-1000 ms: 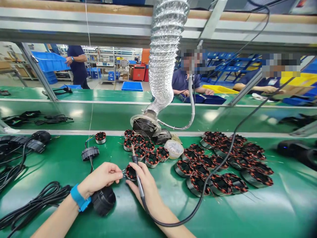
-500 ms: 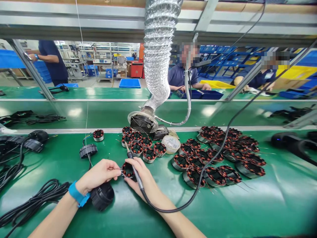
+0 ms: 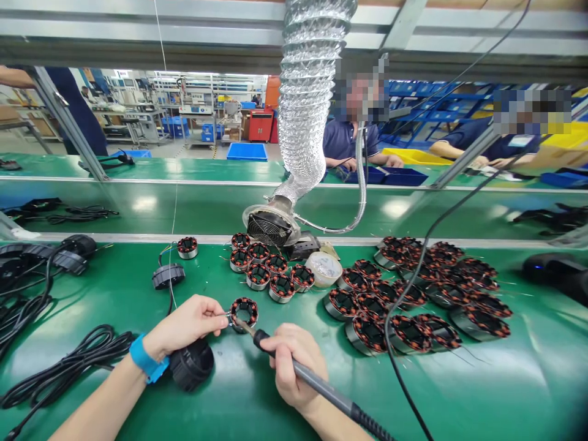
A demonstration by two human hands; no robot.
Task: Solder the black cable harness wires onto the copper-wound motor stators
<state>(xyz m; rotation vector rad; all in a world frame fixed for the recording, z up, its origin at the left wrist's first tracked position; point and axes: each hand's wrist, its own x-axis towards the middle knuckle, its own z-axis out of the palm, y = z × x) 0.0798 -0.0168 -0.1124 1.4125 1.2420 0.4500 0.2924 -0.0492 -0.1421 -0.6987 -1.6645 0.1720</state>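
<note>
In my right hand (image 3: 296, 361) is a soldering iron (image 3: 321, 387), its tip touching or very near the left front edge of a ring-shaped copper-wound stator (image 3: 244, 313). My left hand (image 3: 199, 318) pinches thin wire ends (image 3: 228, 315) at that stator's left side. A blue band is round my left wrist. Beneath that wrist lies a black round housing (image 3: 193, 365). Beyond my left hand sits a smaller black round part (image 3: 168, 276) with thin wires, and a lone stator (image 3: 187, 247) is behind it.
Several stators (image 3: 281, 286) stand behind the held one, with a larger group (image 3: 413, 331) to the right. A fan (image 3: 271, 226) hangs from a silver duct (image 3: 305, 92). Black cables (image 3: 68, 367) lie left. A clear tape roll (image 3: 323, 268) is mid-table. People work across the bench.
My right hand has let go of the stator, moved right and closed round the soldering iron's handle. The iron's tip has come down to the stator. The view has shifted slightly.
</note>
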